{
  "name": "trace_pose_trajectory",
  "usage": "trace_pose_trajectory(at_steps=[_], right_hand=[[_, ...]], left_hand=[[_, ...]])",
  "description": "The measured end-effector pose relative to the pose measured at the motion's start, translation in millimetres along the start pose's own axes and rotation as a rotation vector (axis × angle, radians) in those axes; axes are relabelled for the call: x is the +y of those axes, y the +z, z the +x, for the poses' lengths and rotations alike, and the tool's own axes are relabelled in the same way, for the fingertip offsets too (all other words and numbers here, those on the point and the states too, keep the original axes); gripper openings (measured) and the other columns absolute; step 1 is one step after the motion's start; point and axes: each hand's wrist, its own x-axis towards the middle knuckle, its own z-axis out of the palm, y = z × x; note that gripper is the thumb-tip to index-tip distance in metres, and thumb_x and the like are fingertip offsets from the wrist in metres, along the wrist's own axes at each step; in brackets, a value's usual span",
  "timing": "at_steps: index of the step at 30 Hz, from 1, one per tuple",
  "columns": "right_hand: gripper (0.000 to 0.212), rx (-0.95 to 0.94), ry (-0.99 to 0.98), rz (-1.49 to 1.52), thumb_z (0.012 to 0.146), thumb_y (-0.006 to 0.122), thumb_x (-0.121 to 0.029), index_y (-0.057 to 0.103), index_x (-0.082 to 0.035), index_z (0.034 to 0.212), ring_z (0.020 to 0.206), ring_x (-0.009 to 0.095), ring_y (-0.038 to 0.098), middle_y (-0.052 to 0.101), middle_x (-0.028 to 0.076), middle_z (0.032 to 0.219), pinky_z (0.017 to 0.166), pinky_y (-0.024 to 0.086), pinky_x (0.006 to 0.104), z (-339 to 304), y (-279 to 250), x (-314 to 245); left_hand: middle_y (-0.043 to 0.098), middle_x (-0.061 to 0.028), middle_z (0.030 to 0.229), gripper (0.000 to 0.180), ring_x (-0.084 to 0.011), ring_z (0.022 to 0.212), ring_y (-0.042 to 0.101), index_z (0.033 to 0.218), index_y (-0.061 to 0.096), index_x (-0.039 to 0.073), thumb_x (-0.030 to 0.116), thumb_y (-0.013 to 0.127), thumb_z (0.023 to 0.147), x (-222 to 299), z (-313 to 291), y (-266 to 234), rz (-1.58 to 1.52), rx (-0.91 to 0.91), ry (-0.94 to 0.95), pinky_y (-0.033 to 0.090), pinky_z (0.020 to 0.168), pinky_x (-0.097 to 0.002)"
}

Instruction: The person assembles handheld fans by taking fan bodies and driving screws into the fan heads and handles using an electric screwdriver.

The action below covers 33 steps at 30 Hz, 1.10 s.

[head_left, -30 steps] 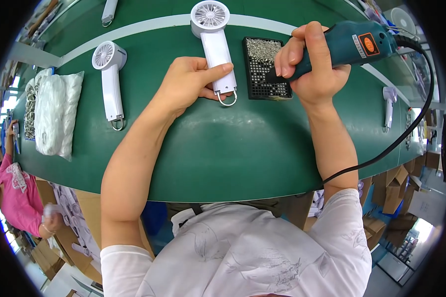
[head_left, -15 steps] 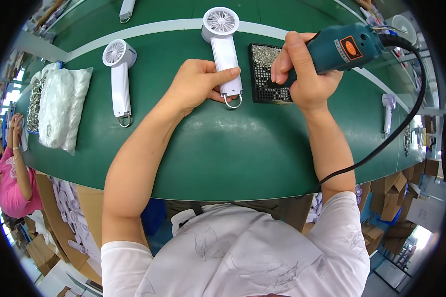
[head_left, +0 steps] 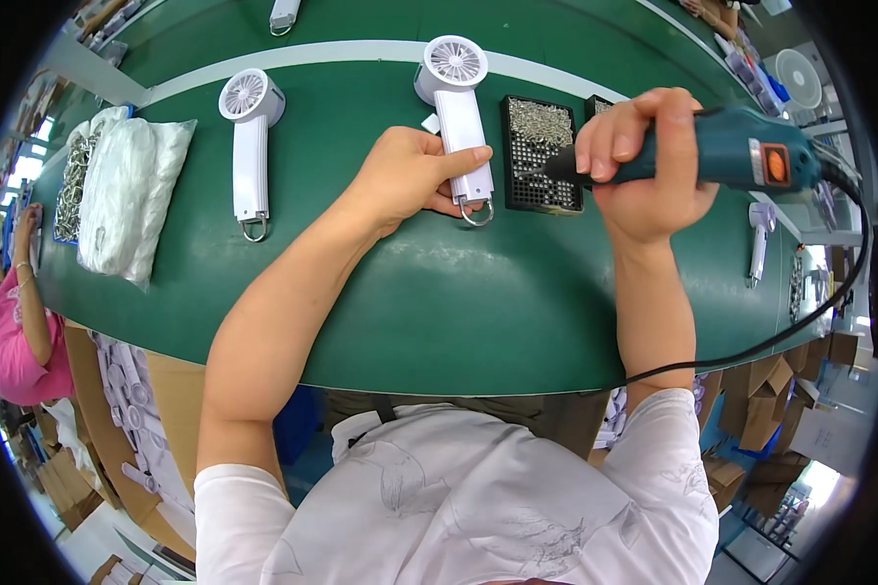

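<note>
While your left hand (head_left: 405,175) closes around the handle of the white plastic handheld fan (head_left: 458,117), whose long axis runs near to far, your right hand (head_left: 644,166) grips the teal electric screwdriver (head_left: 722,161) just right of it, tip pointing left over the black screw tray (head_left: 541,156) lying between them.

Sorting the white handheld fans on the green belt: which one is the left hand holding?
The middle fan, beside the black screw tray; the left hand grips its handle. The fan further left lies untouched.
</note>
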Motion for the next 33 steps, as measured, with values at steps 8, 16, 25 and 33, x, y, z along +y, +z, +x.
trace_pose_trajectory(at_steps=[8,16,25,33], right_hand=[[0.019,-0.075,0.035,0.216,0.102,0.057,-0.015,0.058,0.000,0.091,0.044,0.016,0.052,0.056,0.008,0.062,0.045,0.049,0.0362,-17.9,21.7,-4.4],[0.016,-0.105,0.018,0.154,0.102,0.056,-0.012,0.057,0.001,0.092,0.044,0.016,0.052,0.056,0.008,0.063,0.046,0.050,0.0355,-18.9,21.0,-0.8],[0.015,0.014,0.211,0.223,0.103,0.056,-0.014,0.051,-0.005,0.092,0.051,0.017,0.048,0.051,0.007,0.066,0.046,0.044,0.0323,-27.2,37.7,13.0],[0.021,-0.145,0.030,0.059,0.104,0.051,-0.012,0.046,-0.004,0.086,0.045,0.013,0.042,0.046,0.006,0.065,0.042,0.041,0.0269,-31.6,14.4,20.9]], left_hand=[[0.073,-0.0170,0.084,0.037,-0.0195,0.068,0.073,0.096,0.070,-0.013,0.023,0.076,0.091,1.7,-5.4,1.8,0.021,-0.014,-0.005,0.063,0.062,-0.0287],[0.073,-0.0160,0.082,0.037,-0.0190,0.067,0.073,0.091,0.070,-0.012,0.025,0.076,0.091,-0.7,1.5,4.1,0.025,-0.026,0.011,0.062,0.060,-0.0285],[0.074,-0.0138,0.080,0.033,-0.0193,0.065,0.073,0.093,0.073,-0.009,0.023,0.078,0.089,-5.2,4.0,-11.0,0.133,0.031,0.080,0.061,0.057,-0.0304],[0.071,-0.0205,0.074,0.036,-0.0261,0.057,0.072,0.081,0.069,-0.015,0.018,0.081,0.082,-2.2,-7.9,14.3,0.044,0.086,0.102,0.061,0.047,-0.0370]])
